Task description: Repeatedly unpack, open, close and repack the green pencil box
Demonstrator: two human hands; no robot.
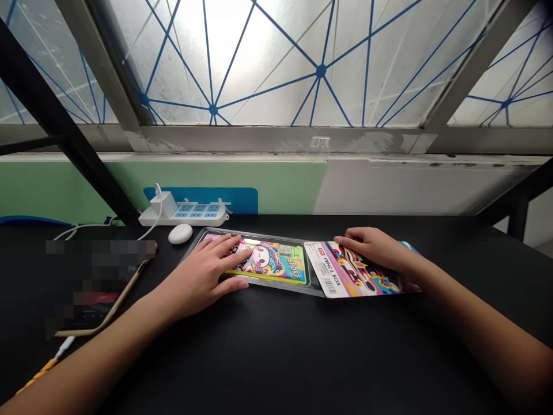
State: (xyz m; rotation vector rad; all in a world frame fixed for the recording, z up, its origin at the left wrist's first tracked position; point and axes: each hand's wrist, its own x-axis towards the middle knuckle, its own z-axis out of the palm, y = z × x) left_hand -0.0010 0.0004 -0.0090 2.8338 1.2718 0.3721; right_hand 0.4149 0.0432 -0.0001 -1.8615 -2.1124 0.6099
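Far left on the black worktop [276, 357]: one pixelated dark slab with tan edging [103, 288], yellow-and-white cable [37, 374] at its lower end. Next, one white plastic power strip [203, 219], near the wall, one white adapter [163, 204] in it; one white oval object [180, 233] just in front. Left hand [216, 265]: fingers spread, palm down on one multicoloured rectangular pencil case [285, 265], no grip visible, likely steadying it. Case lies inside one clear plastic tray [314, 281], whose rim probably stops it sliding. One printed "PENCIL BOX" card [330, 275] meets the tray's right end; attached or not, can't tell. Right hand [367, 245]: loosely curled over the card's top edge, presumably keeping it flat; pinching or just resting, can't tell.
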